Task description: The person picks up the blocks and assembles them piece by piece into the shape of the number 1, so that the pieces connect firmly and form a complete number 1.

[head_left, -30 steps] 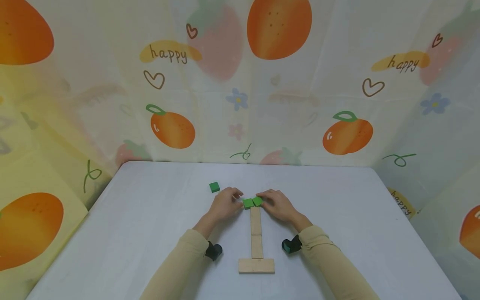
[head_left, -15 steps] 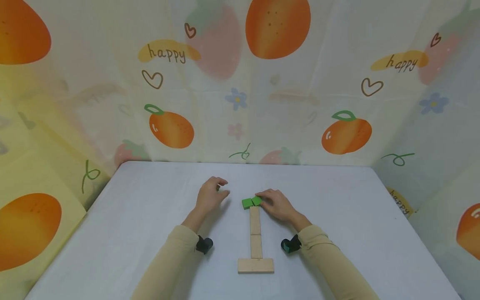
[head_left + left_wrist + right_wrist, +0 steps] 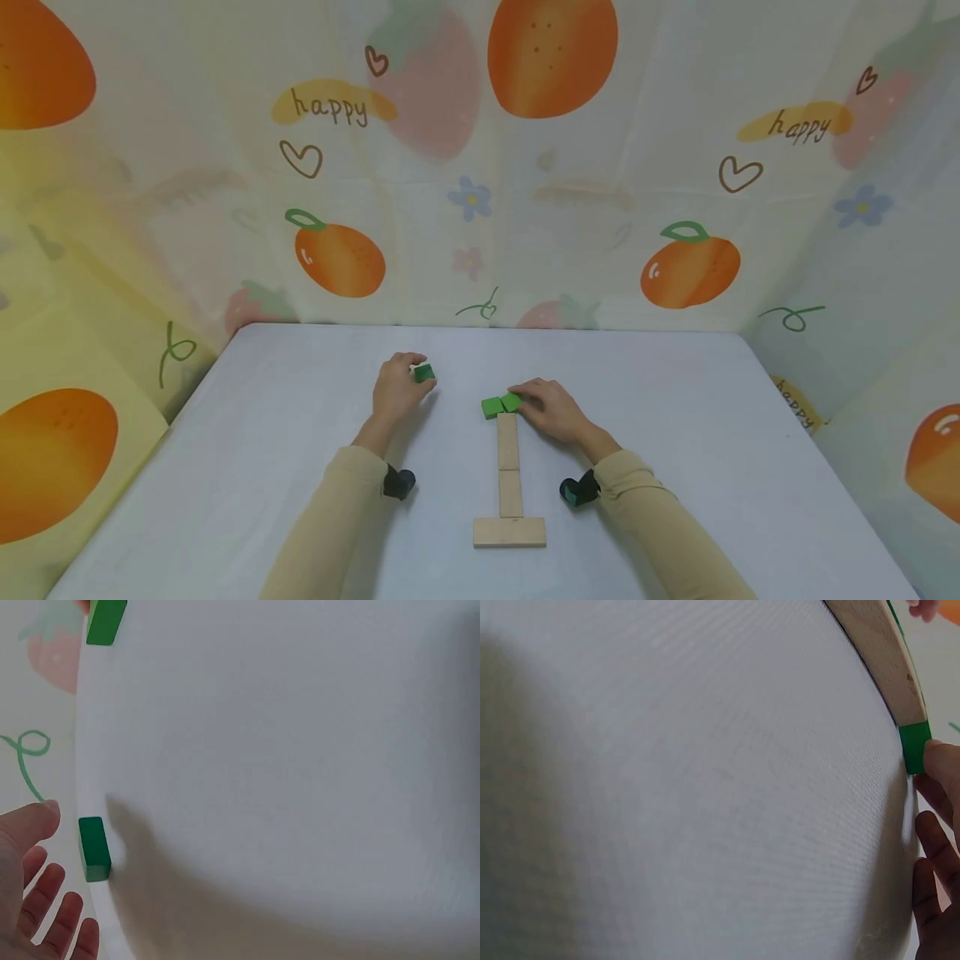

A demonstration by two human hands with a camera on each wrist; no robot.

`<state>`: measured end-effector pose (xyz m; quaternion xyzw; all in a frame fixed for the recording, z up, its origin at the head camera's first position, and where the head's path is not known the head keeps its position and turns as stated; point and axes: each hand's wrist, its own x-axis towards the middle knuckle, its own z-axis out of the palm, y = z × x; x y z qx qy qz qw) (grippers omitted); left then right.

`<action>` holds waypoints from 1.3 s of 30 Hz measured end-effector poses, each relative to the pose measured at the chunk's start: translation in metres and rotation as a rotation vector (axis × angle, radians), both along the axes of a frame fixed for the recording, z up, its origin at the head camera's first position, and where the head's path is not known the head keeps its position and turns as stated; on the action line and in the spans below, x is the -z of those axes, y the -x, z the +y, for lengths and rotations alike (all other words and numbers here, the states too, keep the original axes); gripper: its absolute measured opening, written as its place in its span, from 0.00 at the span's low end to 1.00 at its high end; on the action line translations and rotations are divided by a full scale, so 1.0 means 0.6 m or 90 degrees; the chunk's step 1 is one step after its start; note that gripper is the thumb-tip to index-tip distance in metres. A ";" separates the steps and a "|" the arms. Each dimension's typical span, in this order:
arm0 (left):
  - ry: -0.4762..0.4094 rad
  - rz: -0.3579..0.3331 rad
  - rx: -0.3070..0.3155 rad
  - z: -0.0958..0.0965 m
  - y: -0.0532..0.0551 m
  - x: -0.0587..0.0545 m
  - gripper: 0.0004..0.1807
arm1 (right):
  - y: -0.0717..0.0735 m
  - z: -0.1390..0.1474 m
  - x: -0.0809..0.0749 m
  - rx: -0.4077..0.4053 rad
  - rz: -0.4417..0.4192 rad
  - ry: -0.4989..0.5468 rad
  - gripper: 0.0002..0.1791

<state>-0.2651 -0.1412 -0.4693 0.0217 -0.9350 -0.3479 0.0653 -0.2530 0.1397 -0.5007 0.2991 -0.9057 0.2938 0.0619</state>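
My left hand (image 3: 395, 389) is around a dark green block (image 3: 423, 372) at the back left. In the left wrist view its thumb and spread fingers stand apart from that block (image 3: 94, 851). My right hand (image 3: 553, 411) pinches the right one of two bright green blocks (image 3: 512, 402); the right wrist view has the thumb against its green face (image 3: 913, 746). The left bright green block (image 3: 492, 407) lies beside it, slightly angled. Both sit at the far end of a plain wooden block (image 3: 508, 442).
A second wooden block (image 3: 510, 493) continues the column toward me. A wider wooden block (image 3: 509, 532) lies crosswise at its near end. The white table (image 3: 247, 500) ends at a patterned cloth backdrop (image 3: 420, 275).
My left hand has left the bright green blocks, moved left and come around the dark green block. The right hand stays at its block, and the wooden blocks have not moved.
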 end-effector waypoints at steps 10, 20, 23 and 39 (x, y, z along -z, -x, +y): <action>0.027 -0.022 -0.010 -0.014 -0.001 0.004 0.24 | -0.001 -0.001 -0.003 0.007 -0.008 -0.014 0.17; 0.022 -0.036 -0.012 -0.014 0.001 0.004 0.24 | -0.002 -0.001 -0.006 0.000 -0.008 -0.010 0.17; 0.031 -0.046 -0.013 -0.012 0.004 0.006 0.24 | -0.001 -0.001 -0.004 0.001 -0.008 -0.011 0.17; 0.081 -0.061 -0.002 -0.010 0.008 0.002 0.22 | 0.001 -0.001 -0.002 -0.011 0.001 -0.005 0.17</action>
